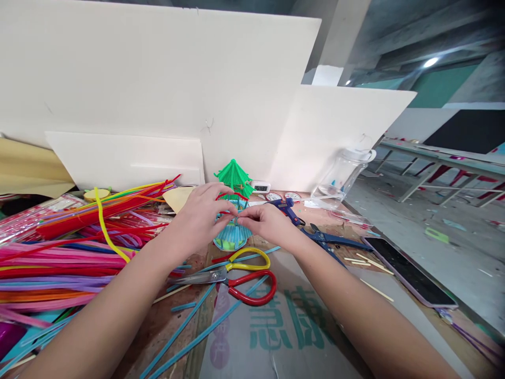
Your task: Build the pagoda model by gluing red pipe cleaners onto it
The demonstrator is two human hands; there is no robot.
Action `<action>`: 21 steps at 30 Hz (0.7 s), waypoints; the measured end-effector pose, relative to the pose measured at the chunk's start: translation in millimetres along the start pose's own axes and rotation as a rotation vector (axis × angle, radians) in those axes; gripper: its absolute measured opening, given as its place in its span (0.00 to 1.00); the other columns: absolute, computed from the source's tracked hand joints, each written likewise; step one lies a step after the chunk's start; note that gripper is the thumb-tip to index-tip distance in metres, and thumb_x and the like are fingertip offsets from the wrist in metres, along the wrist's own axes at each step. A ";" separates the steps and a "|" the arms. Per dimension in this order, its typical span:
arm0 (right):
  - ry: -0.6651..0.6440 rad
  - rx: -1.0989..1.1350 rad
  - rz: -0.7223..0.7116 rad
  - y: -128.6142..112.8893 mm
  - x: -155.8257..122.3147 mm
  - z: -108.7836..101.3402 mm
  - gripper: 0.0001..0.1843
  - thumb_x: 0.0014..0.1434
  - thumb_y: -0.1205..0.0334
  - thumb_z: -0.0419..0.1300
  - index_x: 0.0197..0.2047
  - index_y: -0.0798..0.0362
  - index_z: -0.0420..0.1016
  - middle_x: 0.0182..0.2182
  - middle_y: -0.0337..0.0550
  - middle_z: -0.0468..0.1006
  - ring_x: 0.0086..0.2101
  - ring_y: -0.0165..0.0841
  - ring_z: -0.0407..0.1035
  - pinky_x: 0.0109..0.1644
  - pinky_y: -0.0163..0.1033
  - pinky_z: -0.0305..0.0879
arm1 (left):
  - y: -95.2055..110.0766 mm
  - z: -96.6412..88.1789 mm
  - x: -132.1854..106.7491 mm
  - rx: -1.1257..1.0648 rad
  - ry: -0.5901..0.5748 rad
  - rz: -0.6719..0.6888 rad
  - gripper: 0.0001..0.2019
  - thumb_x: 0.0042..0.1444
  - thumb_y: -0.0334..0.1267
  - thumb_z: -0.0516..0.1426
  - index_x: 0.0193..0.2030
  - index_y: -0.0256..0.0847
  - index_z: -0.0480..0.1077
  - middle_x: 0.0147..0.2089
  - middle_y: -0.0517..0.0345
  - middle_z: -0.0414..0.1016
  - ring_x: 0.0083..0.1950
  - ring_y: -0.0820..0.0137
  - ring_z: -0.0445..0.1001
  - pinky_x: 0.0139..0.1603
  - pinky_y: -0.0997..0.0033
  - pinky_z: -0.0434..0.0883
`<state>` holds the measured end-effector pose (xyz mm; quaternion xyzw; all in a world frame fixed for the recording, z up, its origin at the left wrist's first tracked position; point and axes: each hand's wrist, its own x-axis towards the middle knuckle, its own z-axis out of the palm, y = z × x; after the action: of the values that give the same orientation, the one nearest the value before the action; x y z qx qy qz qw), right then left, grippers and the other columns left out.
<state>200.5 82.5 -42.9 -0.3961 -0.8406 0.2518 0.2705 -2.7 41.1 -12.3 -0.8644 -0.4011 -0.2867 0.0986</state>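
Note:
A small pavilion-like model with a pointed green roof (233,173), red trim and a round light-blue base (232,239) stands upright at the middle of the table. My left hand (205,210) reaches in front of its left side, thumb and fingers bent together. From the right comes my right hand (266,223), its thumb and forefinger pinched, fingertips almost meeting the left ones before the model's middle. What the fingertips hold is too small and covered to make out. Just below the hands lie scissors (236,276) with one yellow and one red handle. Blue pipe cleaners (197,345) lie around them.
Many coloured pipe cleaners (59,263) are heaped at left. To the right are a blue glue gun (290,210), dark blue pliers (325,239), short wooden sticks (374,263) and a phone (408,271). A clear jug (341,176) stands behind; white boards (158,79) lean at the back.

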 end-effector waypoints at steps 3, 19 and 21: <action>-0.001 -0.003 -0.006 -0.4 -0.4 -0.6 0.13 0.61 0.58 0.57 0.36 0.54 0.82 0.25 0.36 0.74 0.26 0.29 0.63 0.29 0.33 0.54 | -0.6 1.1 -0.4 0.013 -0.001 0.006 0.07 0.60 0.34 0.57 0.39 0.46 0.77 0.57 0.52 0.70 0.62 0.59 0.65 0.62 0.51 0.62; 0.004 -0.035 -0.013 -2.3 -1.2 0.9 0.13 0.61 0.58 0.57 0.36 0.53 0.81 0.24 0.36 0.74 0.26 0.29 0.64 0.30 0.33 0.54 | -2.5 5.2 -1.3 0.050 0.011 0.037 0.08 0.60 0.34 0.56 0.40 0.46 0.77 0.56 0.51 0.70 0.62 0.58 0.65 0.61 0.51 0.63; 0.005 -0.045 -0.015 -2.5 -1.5 0.8 0.13 0.61 0.58 0.57 0.36 0.53 0.81 0.25 0.37 0.75 0.27 0.29 0.65 0.30 0.33 0.55 | -1.9 5.1 -0.7 0.049 0.004 0.034 0.08 0.60 0.35 0.56 0.39 0.46 0.77 0.56 0.51 0.70 0.61 0.58 0.65 0.61 0.51 0.63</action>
<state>199.5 79.7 -42.3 -0.3964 -0.8482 0.2298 0.2657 -2.3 44.0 -17.0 -0.8678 -0.3931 -0.2769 0.1256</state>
